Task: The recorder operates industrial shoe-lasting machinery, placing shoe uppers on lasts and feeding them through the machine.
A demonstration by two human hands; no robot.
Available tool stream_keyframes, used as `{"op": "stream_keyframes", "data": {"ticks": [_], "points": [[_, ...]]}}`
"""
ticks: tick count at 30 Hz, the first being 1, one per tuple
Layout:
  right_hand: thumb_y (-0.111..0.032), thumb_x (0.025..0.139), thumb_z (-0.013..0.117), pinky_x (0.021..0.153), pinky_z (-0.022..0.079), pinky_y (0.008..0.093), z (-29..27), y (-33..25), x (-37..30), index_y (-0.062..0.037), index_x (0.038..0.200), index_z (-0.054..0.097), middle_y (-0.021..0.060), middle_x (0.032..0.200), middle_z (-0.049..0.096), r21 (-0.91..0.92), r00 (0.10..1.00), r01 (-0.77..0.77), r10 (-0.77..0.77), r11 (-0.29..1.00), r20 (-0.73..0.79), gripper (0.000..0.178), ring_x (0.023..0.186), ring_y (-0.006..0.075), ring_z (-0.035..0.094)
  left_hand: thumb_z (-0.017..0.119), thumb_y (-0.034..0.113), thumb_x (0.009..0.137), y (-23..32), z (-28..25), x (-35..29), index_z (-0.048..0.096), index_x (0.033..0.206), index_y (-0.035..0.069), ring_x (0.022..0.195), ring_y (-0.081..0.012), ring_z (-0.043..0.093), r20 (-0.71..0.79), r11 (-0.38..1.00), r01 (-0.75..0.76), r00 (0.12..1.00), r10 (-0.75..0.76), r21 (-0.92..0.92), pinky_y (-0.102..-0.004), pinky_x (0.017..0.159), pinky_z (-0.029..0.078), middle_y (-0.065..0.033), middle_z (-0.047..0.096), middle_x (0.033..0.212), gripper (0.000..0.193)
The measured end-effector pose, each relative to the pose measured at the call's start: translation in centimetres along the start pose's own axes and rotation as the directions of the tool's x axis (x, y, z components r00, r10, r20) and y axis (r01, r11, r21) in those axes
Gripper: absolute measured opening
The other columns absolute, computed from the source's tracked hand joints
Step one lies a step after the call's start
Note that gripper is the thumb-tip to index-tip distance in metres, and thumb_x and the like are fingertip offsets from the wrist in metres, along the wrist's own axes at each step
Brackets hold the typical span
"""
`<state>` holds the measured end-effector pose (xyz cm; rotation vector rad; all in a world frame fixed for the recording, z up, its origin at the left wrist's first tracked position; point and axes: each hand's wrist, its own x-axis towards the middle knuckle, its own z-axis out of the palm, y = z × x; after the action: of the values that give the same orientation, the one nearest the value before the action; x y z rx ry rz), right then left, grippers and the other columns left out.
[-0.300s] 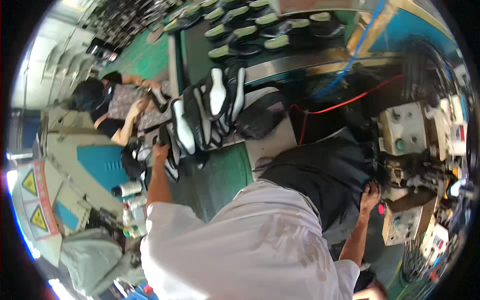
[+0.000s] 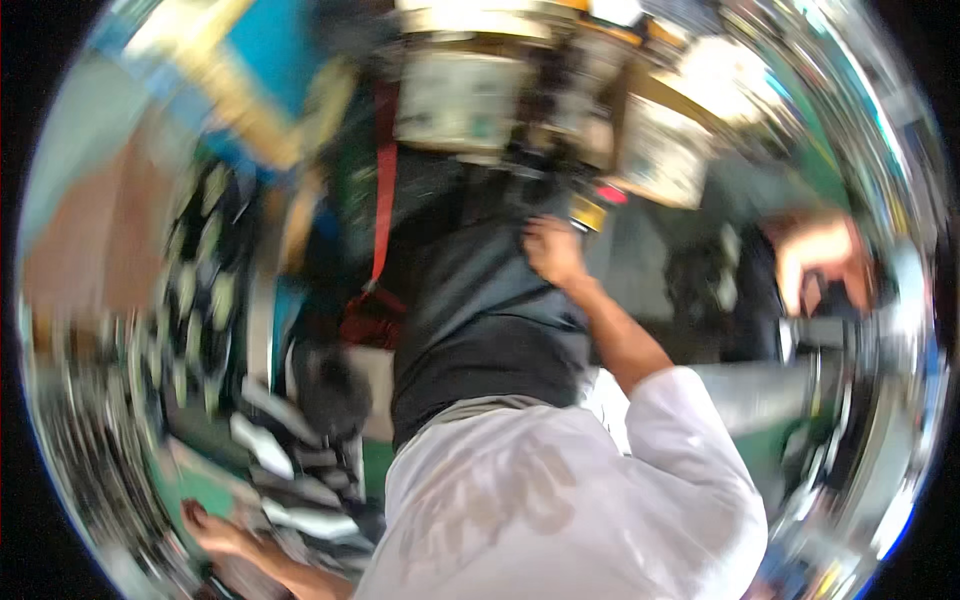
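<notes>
My right hand (image 2: 552, 250) lies with its fingers stretched out on the dark apron (image 2: 480, 310) over my lap, holding nothing that shows. Just beyond it are a red button (image 2: 611, 194) and a yellow patch (image 2: 588, 214) on the machine. At the lower left, a bare forearm comes in from the bottom edge beside my shirt. It looks like my left arm, with my left hand (image 2: 213, 530) past the row of shoes. That hand is smeared by motion, and its grip does not show. Black shoes with white insides (image 2: 262, 447) lie between it and my lap.
Pale machine boxes (image 2: 463, 100) stand ahead, with another box (image 2: 665, 150) to their right. A red cord (image 2: 385, 200) hangs left of my lap. More shoes (image 2: 205, 270) lie at the left. Another person's bare arm (image 2: 822, 255) shows at the right. Much is blurred.
The view has swung right: the machine moves from right to top, the shoes from upper middle to lower left. My left hand is no longer at the shoe it gripped. My right hand stays on the apron.
</notes>
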<state>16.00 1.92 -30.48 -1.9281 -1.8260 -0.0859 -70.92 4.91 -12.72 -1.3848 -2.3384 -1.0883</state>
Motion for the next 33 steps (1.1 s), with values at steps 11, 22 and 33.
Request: {"op": "stream_keyframes", "data": {"ticks": [11, 22, 33], "points": [[-0.006, 0.091, 0.070, 0.108, 0.055, 0.0480, -9.2, -8.8, -31.4, -0.0012, 0.130, 0.073, 0.0205, 0.131, 0.073, 0.342, 0.102, -0.885, 0.848, 0.316, -0.519, 0.039, 0.125, 0.0398, 0.068, 0.054, 0.001, 0.111, 59.4, 17.2, -31.0, 0.067, 0.131, -0.011, 0.110, -0.0283, 0.073, 0.463, 0.478, 0.508, -0.166, 0.871, -0.716, -0.0408, 0.103, 0.062, -0.0186, 0.073, 0.121, 0.027], [-0.017, 0.086, 0.083, 0.122, 0.044, 0.0530, -20.2, -24.4, -68.8, -0.0264, 0.171, 0.036, 0.0344, 0.163, 0.043, -0.065, -0.487, -0.814, 0.739, -0.577, -0.466, 0.097, 0.149, 0.0505, 0.047, 0.055, 0.000, 0.110, 61.2, 13.2, -42.8, 0.071, 0.127, -0.007, 0.106, -0.0233, 0.073, 0.084, 0.357, 0.328, -0.622, 0.778, -0.874, -0.0386, 0.098, 0.062, -0.0140, 0.073, 0.117, 0.024], [-0.036, 0.078, 0.097, 0.120, 0.045, 0.0395, -15.8, -15.0, -73.6, -0.0062, 0.175, 0.015, 0.0240, 0.158, 0.055, 0.477, -0.503, -0.801, 0.839, -0.362, -0.208, 0.130, 0.143, 0.0323, 0.057, 0.055, -0.002, 0.111, 59.8, 13.2, -45.7, 0.071, 0.128, -0.005, 0.107, -0.0211, 0.072, 0.209, 0.457, 0.206, -0.680, 0.703, -0.865, -0.0368, 0.099, 0.061, -0.0126, 0.072, 0.115, 0.024]]}}
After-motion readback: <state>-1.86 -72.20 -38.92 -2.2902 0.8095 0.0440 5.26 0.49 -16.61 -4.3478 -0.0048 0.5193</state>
